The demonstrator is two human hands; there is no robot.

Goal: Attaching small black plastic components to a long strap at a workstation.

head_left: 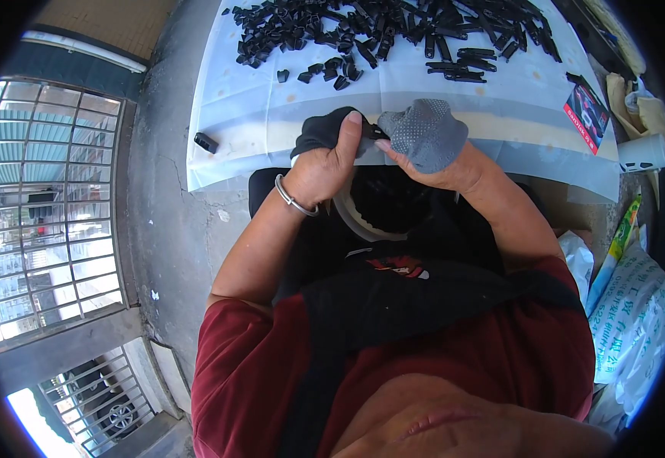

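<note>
Daylight Being Let In at Nine O'Clock

Bright daylight is being admitted through a gridded window (61,183) at nine o'clock. At eight, a car (121,416) is being partly screened by a smaller barred opening (107,382). At ten, a cracked grey concrete surface (166,130) is being lit. At twelve, a table (260,133) is being covered by a pale, flower-patterned cloth (229,99).

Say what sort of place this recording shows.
Possibly a small home workshop: piles of small black parts cover much of a cloth-covered table, with a barred window to the left and plastic sacks at right.
</note>
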